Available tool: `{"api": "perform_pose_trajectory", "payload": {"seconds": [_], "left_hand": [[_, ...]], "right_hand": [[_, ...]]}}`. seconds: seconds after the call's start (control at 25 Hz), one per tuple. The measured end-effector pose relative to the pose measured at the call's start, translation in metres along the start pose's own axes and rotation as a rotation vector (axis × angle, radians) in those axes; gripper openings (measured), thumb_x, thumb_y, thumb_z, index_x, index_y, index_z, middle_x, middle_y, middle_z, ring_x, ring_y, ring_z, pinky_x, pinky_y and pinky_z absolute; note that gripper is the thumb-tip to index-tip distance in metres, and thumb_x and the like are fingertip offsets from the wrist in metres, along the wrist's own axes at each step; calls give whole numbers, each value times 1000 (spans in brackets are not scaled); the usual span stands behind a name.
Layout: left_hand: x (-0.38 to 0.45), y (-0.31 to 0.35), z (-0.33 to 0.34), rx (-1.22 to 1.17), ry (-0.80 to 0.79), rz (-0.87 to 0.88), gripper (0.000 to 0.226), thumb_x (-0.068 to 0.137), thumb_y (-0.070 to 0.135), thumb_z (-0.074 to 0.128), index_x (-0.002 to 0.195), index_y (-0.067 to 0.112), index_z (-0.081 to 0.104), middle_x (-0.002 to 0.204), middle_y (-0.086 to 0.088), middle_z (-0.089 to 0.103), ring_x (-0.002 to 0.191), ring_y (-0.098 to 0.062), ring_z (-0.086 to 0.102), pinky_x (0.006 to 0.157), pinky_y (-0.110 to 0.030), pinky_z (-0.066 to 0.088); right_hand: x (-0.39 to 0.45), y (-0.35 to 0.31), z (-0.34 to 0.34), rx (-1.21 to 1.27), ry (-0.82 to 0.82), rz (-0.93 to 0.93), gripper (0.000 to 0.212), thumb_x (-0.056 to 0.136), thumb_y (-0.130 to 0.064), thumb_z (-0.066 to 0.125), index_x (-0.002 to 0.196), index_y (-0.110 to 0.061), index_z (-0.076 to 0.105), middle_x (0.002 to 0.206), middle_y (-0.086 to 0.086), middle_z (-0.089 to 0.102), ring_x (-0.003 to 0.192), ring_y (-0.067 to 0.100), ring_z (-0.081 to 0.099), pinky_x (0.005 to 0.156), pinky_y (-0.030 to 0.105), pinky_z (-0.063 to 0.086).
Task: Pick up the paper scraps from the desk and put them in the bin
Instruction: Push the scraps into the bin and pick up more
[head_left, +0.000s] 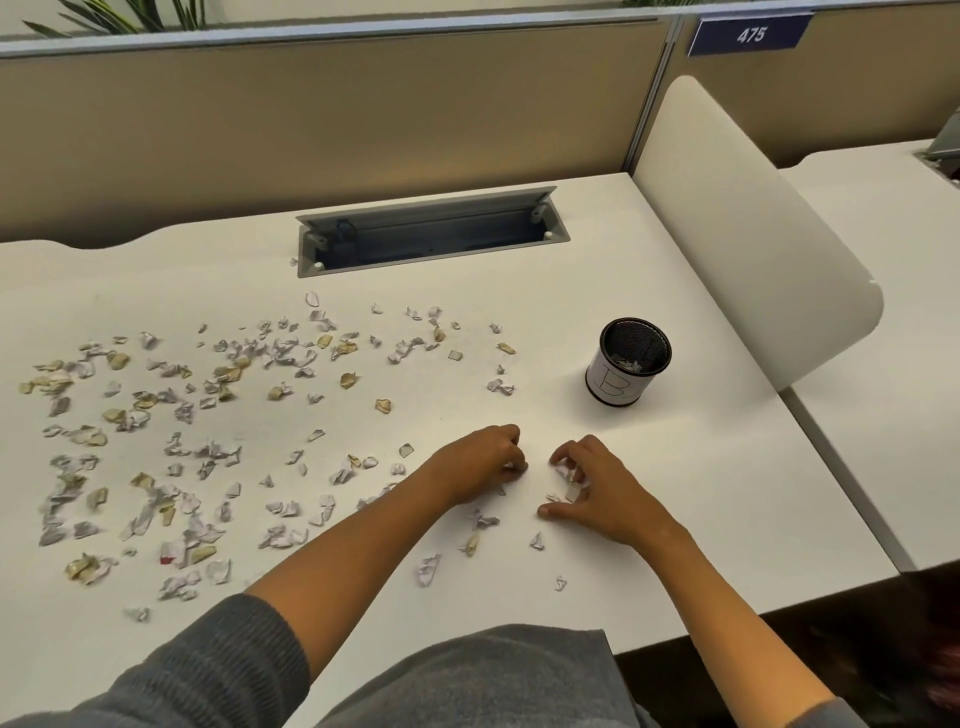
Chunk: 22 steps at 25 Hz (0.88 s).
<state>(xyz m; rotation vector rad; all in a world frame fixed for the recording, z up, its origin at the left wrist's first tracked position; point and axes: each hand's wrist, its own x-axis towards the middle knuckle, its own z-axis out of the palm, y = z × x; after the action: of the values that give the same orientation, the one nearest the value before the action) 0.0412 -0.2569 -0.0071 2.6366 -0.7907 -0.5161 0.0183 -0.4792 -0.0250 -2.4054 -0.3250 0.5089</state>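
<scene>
Holding a few paper scraps (631, 365), the bin (626, 364) stands upright; both hands (540, 478) pinch scraps.

The person wears a grey knitted top with a fine ribbed texture. Its left sleeve (223, 654) is pushed up above the elbow, leaving the forearm bare. The right sleeve (826, 714) shows only as a grey edge at the near right. Both hands are bare, without rings or watch.
</scene>
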Motion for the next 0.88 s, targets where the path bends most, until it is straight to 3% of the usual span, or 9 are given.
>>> {"api": "perform_pose_trajectory", "payload": {"seconds": [0.16, 0.32, 0.44, 0.56, 0.68, 0.8, 0.88], "left_hand": [[-3, -10, -5, -2, 21, -92, 21, 96, 16, 54, 105, 8, 72, 102, -6, 61, 91, -24, 60, 79, -39, 51], [-7, -19, -5, -6, 41, -176, 20, 93, 10, 54, 98, 6, 72, 99, -8, 66, 90, -25, 62, 79, -39, 54], [-8, -24, -6, -95, 61, -268, 17, 83, 7, 59, 88, 5, 75, 91, -10, 73, 77, -21, 64, 73, -35, 59], [-13, -32, -9, -300, 159, -352, 11, 75, 7, 69, 80, 7, 78, 81, -4, 76, 69, -10, 67, 71, -30, 60], [-16, -30, -24, -555, 266, -424, 9, 72, 9, 74, 77, 13, 80, 74, 7, 75, 60, 4, 65, 57, -17, 54], [-3, -14, -50, -773, 374, -413, 7, 70, 10, 75, 73, 15, 79, 68, 4, 75, 60, -1, 69, 53, -12, 50], [10, 2, -69, -898, 428, -379, 5, 72, 11, 76, 76, 13, 79, 72, 0, 76, 66, -10, 74, 64, -23, 59]], "right_hand": [[11, -9, 9, -13, -24, -76, 37, 78, -39, 80, 108, -33, 60, 101, -14, 46, 92, 0, 52, 77, 19, 47], [20, -22, 19, -63, -26, -123, 7, 89, -23, 66, 93, -29, 64, 95, -12, 50, 85, 6, 56, 77, 25, 51], [26, -30, 23, -71, -27, -115, 13, 87, -15, 58, 86, -27, 64, 90, -11, 53, 80, 7, 56, 73, 24, 49], [30, -33, 19, 158, 21, 39, 10, 85, -15, 66, 81, -24, 68, 83, -8, 65, 72, 6, 61, 69, 19, 48], [31, -41, 2, 504, 106, 159, 2, 84, -14, 74, 83, -16, 73, 80, 0, 75, 73, 10, 72, 73, 23, 54], [36, -49, -36, 635, 249, 139, 3, 84, -11, 75, 84, -14, 73, 81, -1, 75, 75, 8, 74, 70, 15, 52], [41, -47, -70, 648, 401, 127, 3, 84, -15, 74, 85, -18, 74, 81, -5, 76, 76, 5, 72, 71, 13, 52]]}}
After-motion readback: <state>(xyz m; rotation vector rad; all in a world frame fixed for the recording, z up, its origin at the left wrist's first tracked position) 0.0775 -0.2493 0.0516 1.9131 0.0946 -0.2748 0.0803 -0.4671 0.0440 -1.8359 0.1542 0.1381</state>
